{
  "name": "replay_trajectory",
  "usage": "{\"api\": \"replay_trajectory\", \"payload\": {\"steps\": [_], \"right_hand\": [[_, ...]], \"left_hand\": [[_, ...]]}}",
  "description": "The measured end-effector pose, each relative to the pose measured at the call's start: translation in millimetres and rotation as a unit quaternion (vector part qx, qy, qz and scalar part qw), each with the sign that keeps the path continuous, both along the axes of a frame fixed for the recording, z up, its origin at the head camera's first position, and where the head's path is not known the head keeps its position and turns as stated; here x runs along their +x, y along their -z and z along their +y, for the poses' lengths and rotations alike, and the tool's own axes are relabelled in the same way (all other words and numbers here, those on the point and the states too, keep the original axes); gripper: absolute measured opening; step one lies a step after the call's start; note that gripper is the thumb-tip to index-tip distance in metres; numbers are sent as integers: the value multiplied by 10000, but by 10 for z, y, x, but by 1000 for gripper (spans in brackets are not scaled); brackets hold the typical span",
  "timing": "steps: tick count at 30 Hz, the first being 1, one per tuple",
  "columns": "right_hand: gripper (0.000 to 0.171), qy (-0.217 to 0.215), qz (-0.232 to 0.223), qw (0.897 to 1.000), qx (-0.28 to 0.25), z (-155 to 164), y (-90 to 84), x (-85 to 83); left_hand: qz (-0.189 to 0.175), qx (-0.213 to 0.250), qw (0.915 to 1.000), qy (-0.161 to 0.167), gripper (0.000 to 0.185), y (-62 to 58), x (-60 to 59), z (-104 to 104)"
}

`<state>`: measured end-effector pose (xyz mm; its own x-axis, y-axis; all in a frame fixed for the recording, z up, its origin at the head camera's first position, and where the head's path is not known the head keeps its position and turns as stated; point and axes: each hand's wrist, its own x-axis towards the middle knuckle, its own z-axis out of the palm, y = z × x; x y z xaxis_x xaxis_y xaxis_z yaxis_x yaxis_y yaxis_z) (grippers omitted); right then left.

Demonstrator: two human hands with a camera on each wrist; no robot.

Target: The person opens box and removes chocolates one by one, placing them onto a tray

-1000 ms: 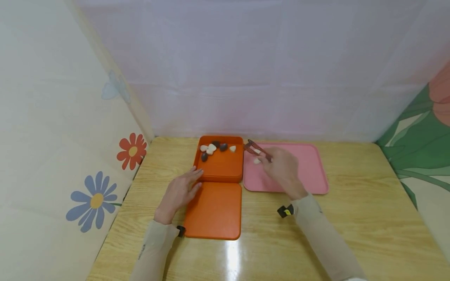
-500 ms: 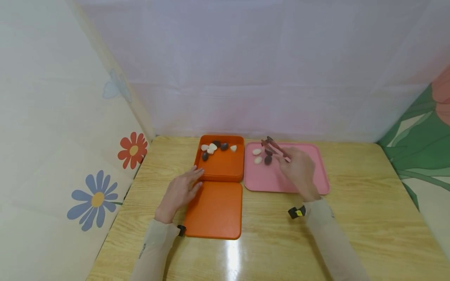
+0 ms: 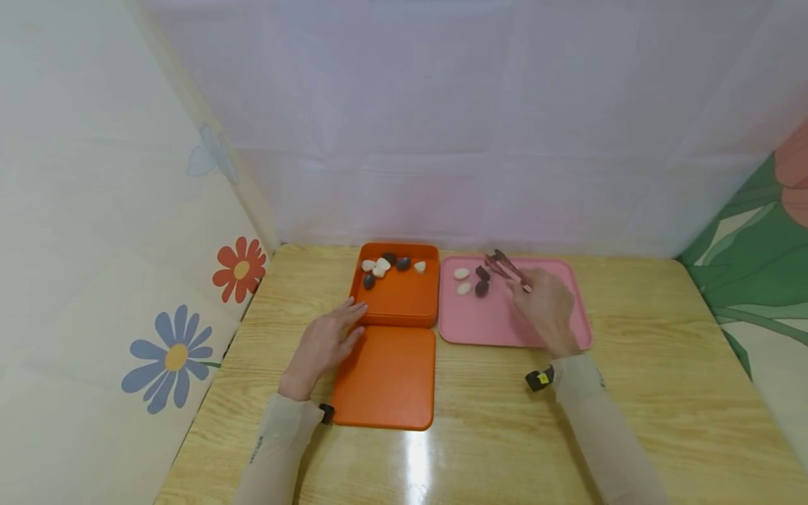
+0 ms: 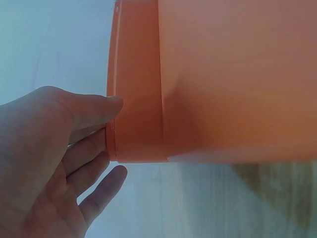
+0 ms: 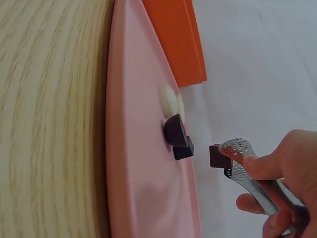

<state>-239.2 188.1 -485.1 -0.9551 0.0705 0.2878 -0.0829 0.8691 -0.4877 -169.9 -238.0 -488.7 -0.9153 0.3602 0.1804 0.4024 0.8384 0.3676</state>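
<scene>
My left hand (image 3: 320,347) rests at the near left corner of an orange box (image 3: 400,298); in the left wrist view its thumb touches the box wall (image 4: 138,84) and its fingers lie along the edge. Several white and dark pieces lie inside the box. Over the pink tray (image 3: 492,322), my right hand (image 3: 546,305) grips metal tongs (image 3: 508,268). A dark brown block (image 5: 219,156) shows between the tong tips in the right wrist view. Left of the tongs on the tray are white oval pieces (image 3: 462,273), a dark rounded piece (image 3: 482,288) and a dark block (image 3: 482,273).
An orange lid (image 3: 385,379) lies flat in front of the box, beside my left hand. The tray stands directly right of the box. All rest on a wood-grain table (image 3: 480,435), with a pale cloth wall (image 3: 391,126) behind.
My right hand has moved right across the tray with the tongs, away from the box side, uncovering the light and dark pieces there. The left hand has stayed at the box corner.
</scene>
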Motion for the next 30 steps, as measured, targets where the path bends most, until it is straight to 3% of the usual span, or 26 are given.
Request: {"api": "replay_trajectory", "payload": {"steps": [19, 30], "right_hand": [[35, 164, -717, 9973, 42, 74, 182, -112], [37, 70, -643, 9977, -207, 106, 225, -53]], "left_hand": [[-152, -37, 9999, -25, 50, 12, 0, 15], [50, 19, 10000, 0, 50, 16, 2, 0]]}}
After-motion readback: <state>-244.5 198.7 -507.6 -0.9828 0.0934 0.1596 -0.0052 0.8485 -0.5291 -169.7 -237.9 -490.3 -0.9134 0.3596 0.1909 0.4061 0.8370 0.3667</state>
